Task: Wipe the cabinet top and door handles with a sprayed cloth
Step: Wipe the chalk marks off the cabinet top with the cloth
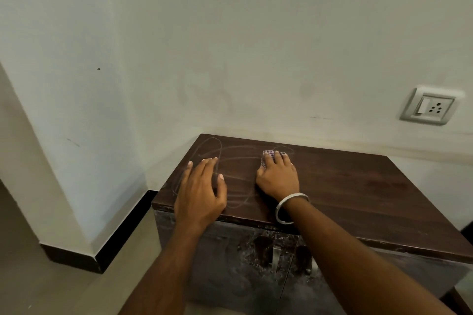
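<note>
On cabinet top point(345, 186), right hand point(279, 176) pressing cloth point(267, 155), left hand point(202, 192) flat

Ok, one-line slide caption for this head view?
Right hand presses a patterned cloth onto the dark cabinet top; left hand rests flat beside it.

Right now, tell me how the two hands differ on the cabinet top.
The right hand presses a patterned cloth against the cabinet top; the left hand holds nothing. The right wrist wears a metal bangle; the left wrist is bare. The left hand sits by the front left edge, the right hand farther back, nearer the middle. Both lie palm down on the dark wood.
</note>
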Demonstrator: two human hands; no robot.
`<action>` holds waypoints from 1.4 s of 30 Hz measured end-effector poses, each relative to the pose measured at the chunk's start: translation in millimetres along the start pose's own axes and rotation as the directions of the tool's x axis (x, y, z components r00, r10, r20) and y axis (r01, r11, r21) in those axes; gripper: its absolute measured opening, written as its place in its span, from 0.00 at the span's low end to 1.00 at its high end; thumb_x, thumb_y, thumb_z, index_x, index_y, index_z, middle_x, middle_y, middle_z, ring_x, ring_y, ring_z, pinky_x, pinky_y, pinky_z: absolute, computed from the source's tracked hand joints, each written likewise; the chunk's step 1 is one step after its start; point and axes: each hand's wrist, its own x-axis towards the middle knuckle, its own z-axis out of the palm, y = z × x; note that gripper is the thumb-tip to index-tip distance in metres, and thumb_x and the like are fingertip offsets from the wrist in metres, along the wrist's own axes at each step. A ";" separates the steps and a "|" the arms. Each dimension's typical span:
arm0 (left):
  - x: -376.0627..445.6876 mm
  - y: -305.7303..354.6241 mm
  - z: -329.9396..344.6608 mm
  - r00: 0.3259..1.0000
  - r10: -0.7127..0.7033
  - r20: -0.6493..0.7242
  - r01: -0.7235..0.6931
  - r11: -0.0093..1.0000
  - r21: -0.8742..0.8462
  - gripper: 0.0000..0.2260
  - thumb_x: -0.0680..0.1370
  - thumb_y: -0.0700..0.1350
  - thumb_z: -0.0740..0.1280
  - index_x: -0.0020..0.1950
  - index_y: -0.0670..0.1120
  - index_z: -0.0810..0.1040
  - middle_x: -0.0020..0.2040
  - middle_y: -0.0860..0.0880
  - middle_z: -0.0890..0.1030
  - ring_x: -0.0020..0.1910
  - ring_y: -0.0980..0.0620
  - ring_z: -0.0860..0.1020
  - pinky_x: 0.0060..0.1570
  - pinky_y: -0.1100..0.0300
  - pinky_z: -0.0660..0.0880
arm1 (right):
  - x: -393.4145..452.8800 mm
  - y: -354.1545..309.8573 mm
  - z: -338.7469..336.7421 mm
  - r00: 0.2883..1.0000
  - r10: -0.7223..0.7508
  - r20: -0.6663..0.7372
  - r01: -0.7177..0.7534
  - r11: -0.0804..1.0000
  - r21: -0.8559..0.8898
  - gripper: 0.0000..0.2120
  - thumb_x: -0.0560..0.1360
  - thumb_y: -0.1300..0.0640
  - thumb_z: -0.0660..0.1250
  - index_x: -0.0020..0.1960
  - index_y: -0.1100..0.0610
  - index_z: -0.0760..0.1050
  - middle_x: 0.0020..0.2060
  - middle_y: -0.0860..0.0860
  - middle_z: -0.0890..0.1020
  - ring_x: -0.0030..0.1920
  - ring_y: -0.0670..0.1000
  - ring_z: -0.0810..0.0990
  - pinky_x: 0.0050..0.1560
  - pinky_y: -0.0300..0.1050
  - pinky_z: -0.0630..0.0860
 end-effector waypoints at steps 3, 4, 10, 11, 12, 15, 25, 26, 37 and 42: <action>-0.3 0.3 -1.6 1.000 0.001 -0.020 -0.001 1.000 -0.010 0.22 0.78 0.52 0.55 0.70 0.45 0.71 0.68 0.47 0.75 0.69 0.51 0.66 0.73 0.58 0.52 | 3.9 8.9 -0.9 0.999 -0.035 0.014 0.035 0.999 0.004 0.27 0.81 0.48 0.50 0.79 0.52 0.55 0.78 0.54 0.55 0.79 0.56 0.50 0.78 0.53 0.50; -0.7 0.4 -1.5 1.000 -0.002 -0.024 0.002 1.000 -0.013 0.22 0.78 0.52 0.56 0.69 0.45 0.71 0.68 0.48 0.75 0.69 0.51 0.66 0.73 0.58 0.52 | 6.0 18.5 -3.0 0.999 -0.032 0.019 0.032 0.999 -0.006 0.27 0.81 0.48 0.50 0.79 0.53 0.54 0.79 0.54 0.55 0.79 0.56 0.50 0.78 0.53 0.50; -0.4 0.5 1.1 1.000 0.005 -0.022 -0.005 1.000 0.008 0.22 0.78 0.52 0.56 0.70 0.46 0.71 0.67 0.48 0.75 0.69 0.51 0.67 0.73 0.57 0.53 | 24.1 77.4 -18.6 0.990 0.127 0.058 -0.123 0.990 -0.063 0.28 0.81 0.48 0.49 0.79 0.53 0.52 0.79 0.54 0.52 0.79 0.55 0.48 0.78 0.54 0.48; -0.1 0.1 1.9 1.000 0.009 -0.012 -0.009 1.000 0.014 0.22 0.78 0.53 0.55 0.70 0.47 0.70 0.67 0.48 0.75 0.70 0.51 0.67 0.73 0.57 0.53 | 26.8 78.1 -18.1 0.988 0.144 0.055 -0.141 0.988 -0.063 0.28 0.81 0.48 0.49 0.79 0.52 0.52 0.79 0.54 0.52 0.79 0.55 0.48 0.78 0.54 0.48; 0.1 -0.1 2.4 1.000 0.014 -0.004 -0.014 1.000 0.019 0.22 0.78 0.53 0.55 0.70 0.47 0.70 0.68 0.48 0.75 0.70 0.51 0.67 0.74 0.57 0.52 | 28.8 75.7 -16.8 0.986 0.160 0.042 -0.158 0.986 -0.057 0.28 0.81 0.48 0.49 0.79 0.52 0.53 0.79 0.54 0.53 0.79 0.56 0.49 0.78 0.54 0.49; 0.1 -0.4 2.7 1.000 0.021 -0.012 -0.020 1.000 0.021 0.23 0.78 0.53 0.55 0.70 0.46 0.70 0.68 0.48 0.75 0.70 0.52 0.67 0.74 0.58 0.51 | 36.2 54.9 -7.7 0.992 0.125 0.009 -0.124 0.992 -0.037 0.27 0.80 0.48 0.50 0.78 0.51 0.56 0.79 0.54 0.55 0.78 0.56 0.50 0.78 0.54 0.50; -0.3 -2.1 2.7 0.998 0.015 -0.065 -0.016 1.000 -0.012 0.21 0.78 0.52 0.56 0.69 0.47 0.71 0.67 0.49 0.75 0.68 0.55 0.63 0.71 0.57 0.53 | 59.5 50.6 -1.4 0.997 -0.015 0.074 0.016 1.000 -0.013 0.28 0.80 0.47 0.50 0.79 0.52 0.53 0.79 0.53 0.53 0.79 0.53 0.49 0.78 0.52 0.48; -0.5 -1.6 3.1 0.998 0.017 -0.065 -0.017 1.000 -0.010 0.21 0.78 0.52 0.56 0.69 0.47 0.71 0.67 0.48 0.76 0.68 0.55 0.64 0.71 0.57 0.54 | 62.0 59.4 -4.1 0.997 0.015 0.073 -0.013 1.000 -0.022 0.28 0.80 0.47 0.50 0.79 0.52 0.53 0.79 0.54 0.53 0.79 0.53 0.49 0.78 0.52 0.48; -0.8 -0.3 5.0 0.996 0.025 -0.082 -0.026 1.000 -0.001 0.20 0.77 0.52 0.57 0.68 0.47 0.72 0.65 0.49 0.77 0.67 0.57 0.61 0.69 0.55 0.57 | 80.7 38.5 4.6 0.998 0.028 0.057 -0.028 1.000 0.008 0.27 0.80 0.48 0.50 0.79 0.51 0.55 0.79 0.52 0.54 0.79 0.54 0.49 0.78 0.53 0.49; -0.2 -2.8 3.4 0.997 0.005 -0.078 -0.007 1.000 -0.023 0.21 0.78 0.52 0.57 0.69 0.48 0.71 0.67 0.49 0.75 0.67 0.58 0.61 0.70 0.57 0.55 | 81.0 44.2 2.9 0.998 -0.023 0.060 0.021 0.999 0.034 0.28 0.80 0.48 0.51 0.79 0.51 0.55 0.79 0.53 0.55 0.79 0.54 0.51 0.78 0.53 0.49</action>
